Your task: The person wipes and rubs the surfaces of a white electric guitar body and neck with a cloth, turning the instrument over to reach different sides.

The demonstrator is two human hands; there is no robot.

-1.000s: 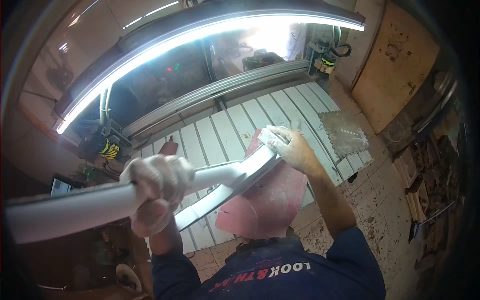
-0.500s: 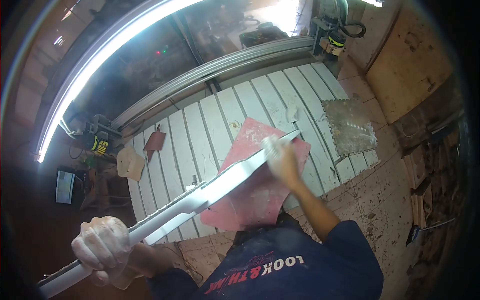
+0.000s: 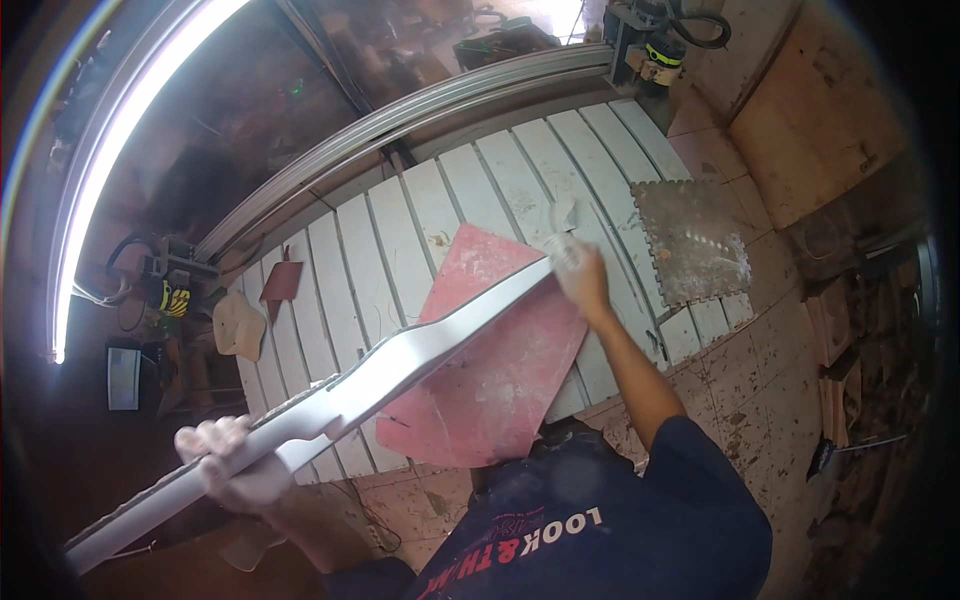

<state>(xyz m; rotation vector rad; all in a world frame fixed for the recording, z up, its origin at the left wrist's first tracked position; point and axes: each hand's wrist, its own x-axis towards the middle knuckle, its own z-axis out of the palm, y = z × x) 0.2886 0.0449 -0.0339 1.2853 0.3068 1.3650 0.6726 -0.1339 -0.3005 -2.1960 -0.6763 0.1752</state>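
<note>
A long, curved white piece (image 3: 400, 352) with a stepped profile and a dark, rough edge slants across the view from lower left to upper right. My left hand (image 3: 235, 465), dusted white, is wrapped round it near its lower-left end, the thumb side beneath and the fingers over the edge. At the narrow far tip, my right hand (image 3: 577, 268) is closed about the end, its whitened fingers slightly blurred. Under the piece lies a pink sheet (image 3: 490, 400) smeared with white dust, partly hidden by it.
The slatted white table (image 3: 385, 225) carries a grey interlocking mat (image 3: 690, 245) at right, a reddish scrap (image 3: 282, 282) and a beige cap (image 3: 239, 326) at left. A metal rail (image 3: 420, 110) crosses behind. A small screen (image 3: 124, 378) glows at far left.
My right hand has slid along the white piece to its far tip. My left hand has shifted its hold, its palm now turned more under the piece. The whole view has moved slightly.
</note>
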